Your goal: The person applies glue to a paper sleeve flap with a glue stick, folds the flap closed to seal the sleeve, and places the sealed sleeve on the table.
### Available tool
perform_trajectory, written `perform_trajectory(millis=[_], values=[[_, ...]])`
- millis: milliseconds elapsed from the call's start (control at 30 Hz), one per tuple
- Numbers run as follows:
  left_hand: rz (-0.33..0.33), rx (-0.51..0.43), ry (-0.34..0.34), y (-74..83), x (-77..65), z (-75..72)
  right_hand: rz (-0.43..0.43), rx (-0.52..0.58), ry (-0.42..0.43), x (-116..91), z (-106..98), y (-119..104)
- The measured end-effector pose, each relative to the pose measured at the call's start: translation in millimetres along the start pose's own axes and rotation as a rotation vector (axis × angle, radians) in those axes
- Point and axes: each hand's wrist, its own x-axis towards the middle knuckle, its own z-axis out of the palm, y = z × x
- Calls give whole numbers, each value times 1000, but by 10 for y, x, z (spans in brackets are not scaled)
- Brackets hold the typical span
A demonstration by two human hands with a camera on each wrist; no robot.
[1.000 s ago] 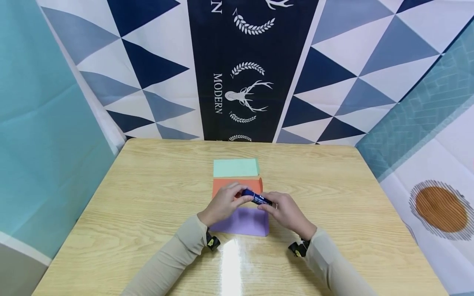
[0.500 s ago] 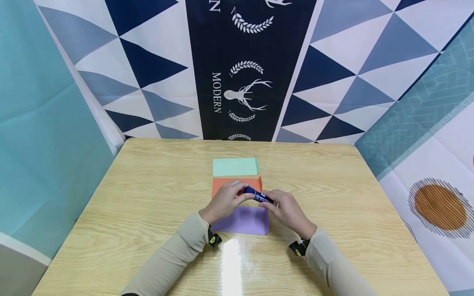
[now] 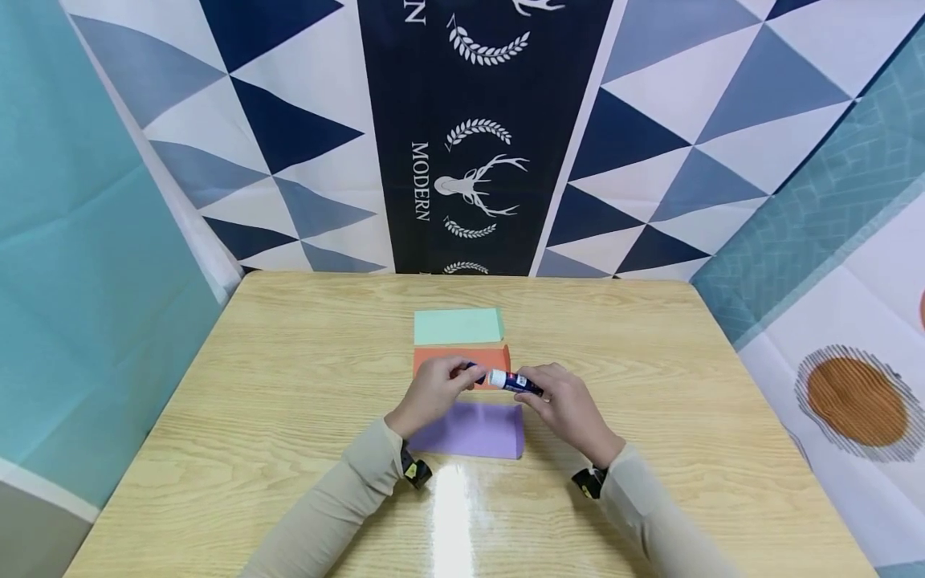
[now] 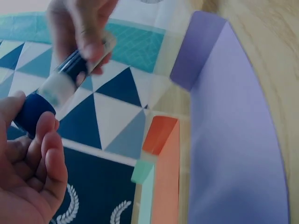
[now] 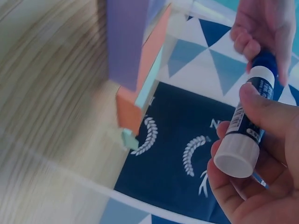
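Note:
My right hand (image 3: 567, 404) grips a dark blue and white glue stick (image 3: 513, 381), its white top facing left. In the right wrist view the thumb lies along the label and the white base (image 5: 237, 156) points toward the camera. My left hand (image 3: 431, 393) pinches the dark blue cap (image 4: 35, 112) between thumb and fingers. In the head view a small gap shows between cap and glue stick. Both hands are above an orange envelope (image 3: 455, 355) and a purple envelope (image 3: 470, 431), each with a folded flap at its right end.
A mint green envelope (image 3: 458, 327) lies behind the orange one on the wooden table (image 3: 303, 353). A patterned cloth (image 3: 470, 144) hangs at the table's back edge, with more cloth at both sides.
The blue cap has come off the glue stick. My left hand holds it slightly to the left, while my right hand has shifted right with the stick, showing its white top.

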Motion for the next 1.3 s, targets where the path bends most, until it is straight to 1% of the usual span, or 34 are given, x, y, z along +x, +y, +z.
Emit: perform_trajectory(millis=[67,200,400,667,933,1067,1200,1300], values=[[-13,-16,14,-17,-8,-26,15,9,-3,-6,-19,22],[-16,-23,25,-29,-4,-47,32,31,-29,-9,-30,35],[3,-61,31,-32,4,-25,42,42,-42,-12,-9,19],[19,-54,37,-52,-2,-29,52,19,-54,3,15,13],[5,-63,41,-57,-11,-38,78,19,-74,11,19,9],[-4,-42,36,-66,-9,-44,87,17,-73,11,13,11],[-26,-10,51,-77,-15,-49,96,12,-73,6,11,19],[-29,-2,62,-83,-17,-52,112,11,-79,0,1,26]])
